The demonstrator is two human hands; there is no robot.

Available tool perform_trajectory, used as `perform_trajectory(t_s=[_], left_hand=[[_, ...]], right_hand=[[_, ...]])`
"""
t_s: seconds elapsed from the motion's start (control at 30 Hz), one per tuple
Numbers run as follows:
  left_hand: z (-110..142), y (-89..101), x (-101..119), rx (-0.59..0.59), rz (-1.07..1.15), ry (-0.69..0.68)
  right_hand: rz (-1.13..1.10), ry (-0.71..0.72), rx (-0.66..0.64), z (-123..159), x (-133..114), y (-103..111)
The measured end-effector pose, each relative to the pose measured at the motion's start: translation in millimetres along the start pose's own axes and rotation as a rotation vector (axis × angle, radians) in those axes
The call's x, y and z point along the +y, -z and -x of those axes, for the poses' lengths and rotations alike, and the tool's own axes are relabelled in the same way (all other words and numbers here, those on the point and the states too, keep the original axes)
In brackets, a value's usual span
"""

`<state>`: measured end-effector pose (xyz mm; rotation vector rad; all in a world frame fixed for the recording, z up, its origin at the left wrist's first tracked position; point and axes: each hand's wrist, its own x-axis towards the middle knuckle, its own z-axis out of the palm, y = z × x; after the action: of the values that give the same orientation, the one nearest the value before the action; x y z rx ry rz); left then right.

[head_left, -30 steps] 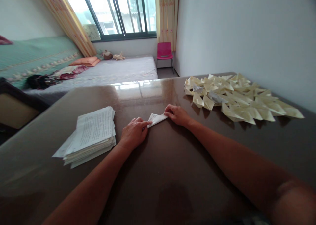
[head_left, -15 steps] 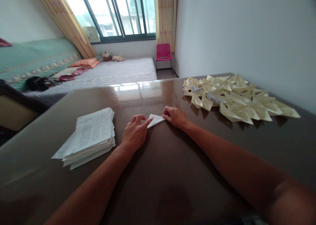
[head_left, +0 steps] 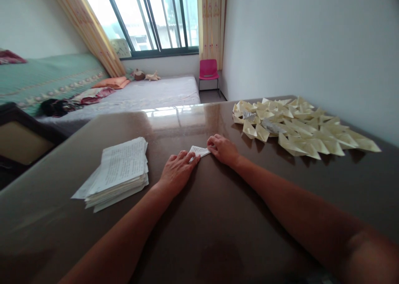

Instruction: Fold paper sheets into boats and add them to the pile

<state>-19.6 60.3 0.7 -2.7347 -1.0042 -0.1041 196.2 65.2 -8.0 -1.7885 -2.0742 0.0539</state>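
Observation:
A small white sheet of printed paper, the folded paper (head_left: pixel 199 151), lies on the glossy brown table (head_left: pixel 199 217) between my two hands. My left hand (head_left: pixel 180 166) is palm down at its left end, the thumb along the near edge and the fingertips over the left corner, holding it against the tabletop. At the opposite corner, my right hand (head_left: pixel 222 148) has its fingers curled in and pinches the paper. Part of the paper is hidden under the fingers on both sides.
To the left is a stack of printed sheets (head_left: pixel 120 172), its edges uneven. Many cream folded paper pieces (head_left: pixel 305 126), a few greyish, cover the far right of the table near the wall. Beyond the table stand a bed (head_left: pixel 168 89) and a pink chair (head_left: pixel 208 70).
My left hand has shifted slightly right, its fingers now flatter over the paper's left corner. My right hand keeps its pinch. The whole view has moved a little.

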Motion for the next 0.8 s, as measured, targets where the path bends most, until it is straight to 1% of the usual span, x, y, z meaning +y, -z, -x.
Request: perform_trajectory(t_s=[0.07, 0.1, 0.17, 0.2, 0.27, 0.43, 0.53, 0.67, 0.8], left_hand=[[0, 0.0, 0, -0.003, 0.0, 0.0], [1, 0.0, 0, -0.002, 0.003, 0.0], [1, 0.3, 0, 0.002, 0.008, -0.001], [1, 0.9, 0, 0.002, 0.009, -0.002], [2, 3.4, 1, -0.015, 0.004, 0.003], [4, 14.9, 3, -0.085, -0.053, 0.054], [6, 21.9, 6, -0.115, -0.092, 0.086], [8, 28.0, 9, -0.153, -0.118, 0.14], [11, 28.9, 9, -0.152, -0.101, 0.136]], right_hand=[[0.067, 0.176, 0.017, 5, -5, 5], [0.101, 0.269, -0.007, 7, -9, 7], [0.167, 0.397, -0.101, 14, -17, 13], [0.204, 0.419, -0.146, 17, -22, 15], [0.29, 0.397, -0.208, 22, -31, 21], [0.444, 0.255, -0.273, 26, -42, 32], [0.456, 0.225, -0.297, 26, -43, 34], [0.45, 0.175, -0.306, 27, -46, 29], [0.458, 0.08, -0.311, 26, -45, 27]])
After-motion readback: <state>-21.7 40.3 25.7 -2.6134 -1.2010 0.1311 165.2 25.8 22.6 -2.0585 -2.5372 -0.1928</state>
